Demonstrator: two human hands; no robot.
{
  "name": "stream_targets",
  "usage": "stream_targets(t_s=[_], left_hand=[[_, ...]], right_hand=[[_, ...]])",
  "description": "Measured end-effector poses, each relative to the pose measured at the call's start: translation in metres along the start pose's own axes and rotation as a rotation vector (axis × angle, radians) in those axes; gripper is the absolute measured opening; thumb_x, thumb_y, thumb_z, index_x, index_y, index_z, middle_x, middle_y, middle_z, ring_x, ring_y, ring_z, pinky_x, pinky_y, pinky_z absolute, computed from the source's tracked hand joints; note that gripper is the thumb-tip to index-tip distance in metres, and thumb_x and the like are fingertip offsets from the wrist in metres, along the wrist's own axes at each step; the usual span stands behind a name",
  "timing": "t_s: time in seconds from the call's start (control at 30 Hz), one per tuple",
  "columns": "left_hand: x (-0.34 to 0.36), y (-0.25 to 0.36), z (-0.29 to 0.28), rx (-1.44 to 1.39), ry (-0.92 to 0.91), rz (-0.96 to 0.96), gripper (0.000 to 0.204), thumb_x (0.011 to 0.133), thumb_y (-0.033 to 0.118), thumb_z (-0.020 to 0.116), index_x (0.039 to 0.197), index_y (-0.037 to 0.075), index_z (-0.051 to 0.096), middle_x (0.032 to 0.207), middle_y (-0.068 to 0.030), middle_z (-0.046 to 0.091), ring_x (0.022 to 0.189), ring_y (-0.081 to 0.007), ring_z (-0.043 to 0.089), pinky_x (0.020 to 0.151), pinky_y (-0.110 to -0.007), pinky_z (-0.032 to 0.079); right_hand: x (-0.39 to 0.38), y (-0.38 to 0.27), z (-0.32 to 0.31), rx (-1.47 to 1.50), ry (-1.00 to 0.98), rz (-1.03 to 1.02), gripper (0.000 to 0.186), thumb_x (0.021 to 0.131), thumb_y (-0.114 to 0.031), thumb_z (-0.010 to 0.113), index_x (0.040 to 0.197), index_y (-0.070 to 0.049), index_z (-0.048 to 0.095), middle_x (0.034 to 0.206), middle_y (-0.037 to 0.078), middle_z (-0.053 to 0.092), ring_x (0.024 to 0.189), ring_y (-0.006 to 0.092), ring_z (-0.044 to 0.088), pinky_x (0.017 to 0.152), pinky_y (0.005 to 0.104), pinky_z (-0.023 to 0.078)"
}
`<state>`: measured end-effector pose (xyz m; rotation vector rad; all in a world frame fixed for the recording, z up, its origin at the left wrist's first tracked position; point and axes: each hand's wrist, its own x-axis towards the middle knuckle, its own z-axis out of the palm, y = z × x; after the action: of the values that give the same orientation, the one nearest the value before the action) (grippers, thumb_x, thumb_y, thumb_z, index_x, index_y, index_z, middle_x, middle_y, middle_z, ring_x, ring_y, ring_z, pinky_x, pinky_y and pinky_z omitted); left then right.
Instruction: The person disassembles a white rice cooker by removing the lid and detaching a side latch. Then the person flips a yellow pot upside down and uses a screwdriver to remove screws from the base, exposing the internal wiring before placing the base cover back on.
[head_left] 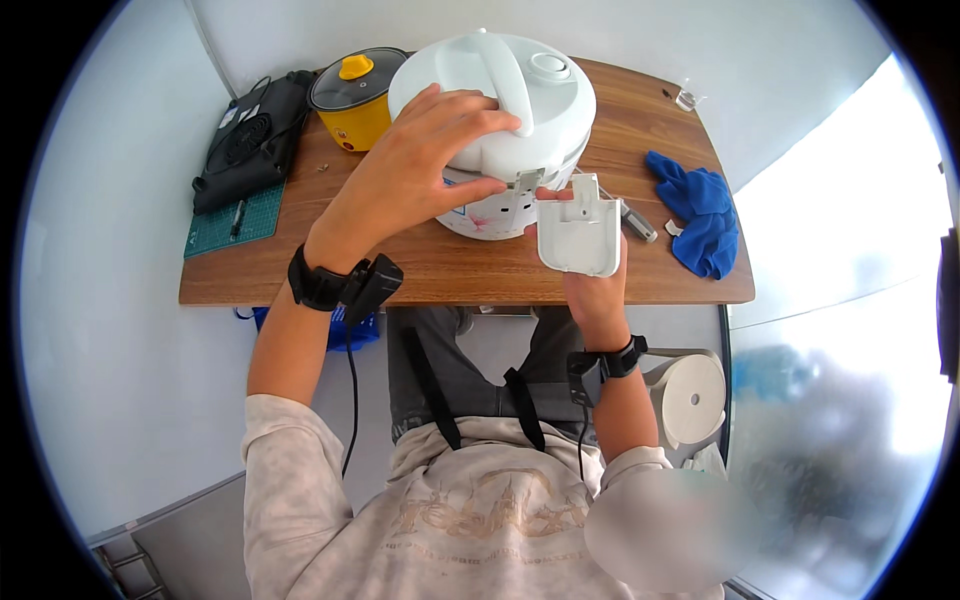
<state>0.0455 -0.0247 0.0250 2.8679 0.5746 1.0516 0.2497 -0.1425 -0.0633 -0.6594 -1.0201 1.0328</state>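
Note:
A white rice cooker [556,115] with a carrying handle stands on the table before me. My left hand [405,160] rests on its lid with fingers spread apart. The thumb reaches down toward an uncovered latch slot [527,183] at the cooker's front. In front of the cooker, at its right, my right hand [603,295] grips a white plastic cover [578,240] from beneath. A narrow tab sticks up from the cover's far edge, and its hollow side faces up. The cover hides part of the right hand's fingers.
A yellow pot with a glass lid [362,85] stands left of the cooker. Further left, a black device [250,135] sits partly on a green cutting mat [262,215] with a pen [238,217]. At right lie a grey-handled tool [638,222] and a blue cloth [705,215].

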Motion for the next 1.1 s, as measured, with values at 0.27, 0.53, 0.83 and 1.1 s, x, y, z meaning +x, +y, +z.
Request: stream_targets(t_s=[0.27, 0.53, 0.83, 1.1], left_hand=[[0.001, 0.001, 0.0, 0.016, 0.041, 0.03, 0.054, 0.079, 0.025, 0.083, 0.129, 0.017, 0.063, 0.127, -0.0103, 0.065, 0.122, -0.0302, 0.059, 0.117, -0.05, 0.036], [0.001, 0.003, -0.002, -0.015, -0.03, -0.029, 0.058, 0.08, 0.022, 0.082, 0.134, 0.019, 0.06, 0.135, -0.0103, 0.061, 0.129, -0.0338, 0.055, 0.122, -0.053, 0.029], [0.0, 0.002, 0.0, 0.025, -0.014, -0.006, 0.06, 0.081, 0.035, 0.082, 0.134, 0.019, 0.058, 0.135, -0.0094, 0.061, 0.129, -0.0347, 0.053, 0.121, -0.054, 0.028], [0.003, 0.009, 0.013, 0.105, 0.101, -0.011, 0.056, 0.078, 0.039, 0.084, 0.124, 0.017, 0.061, 0.12, -0.0087, 0.06, 0.117, -0.0355, 0.054, 0.113, -0.053, 0.036]], right_hand=[[0.004, 0.01, 0.006, -1.053, 0.109, -0.649, 0.036, 0.08, 0.01, 0.073, 0.114, -0.003, 0.07, 0.115, 0.013, 0.071, 0.089, 0.0241, 0.074, 0.071, 0.0313, 0.06], [0.009, 0.01, 0.004, -1.302, 0.183, -0.806, 0.044, 0.074, 0.003, 0.08, 0.115, -0.009, 0.073, 0.114, 0.009, 0.069, 0.079, 0.0178, 0.07, 0.065, 0.0298, 0.057], [0.015, 0.01, 0.006, -1.384, 0.224, -0.822, 0.043, 0.075, -0.009, 0.085, 0.116, -0.012, 0.074, 0.111, 0.006, 0.069, 0.073, 0.0155, 0.067, 0.062, 0.0277, 0.054], [0.021, 0.011, 0.013, -1.351, 0.305, -0.86, 0.044, 0.076, -0.012, 0.085, 0.119, -0.009, 0.073, 0.105, 0.007, 0.073, 0.072, 0.017, 0.068, 0.063, 0.0281, 0.055]])
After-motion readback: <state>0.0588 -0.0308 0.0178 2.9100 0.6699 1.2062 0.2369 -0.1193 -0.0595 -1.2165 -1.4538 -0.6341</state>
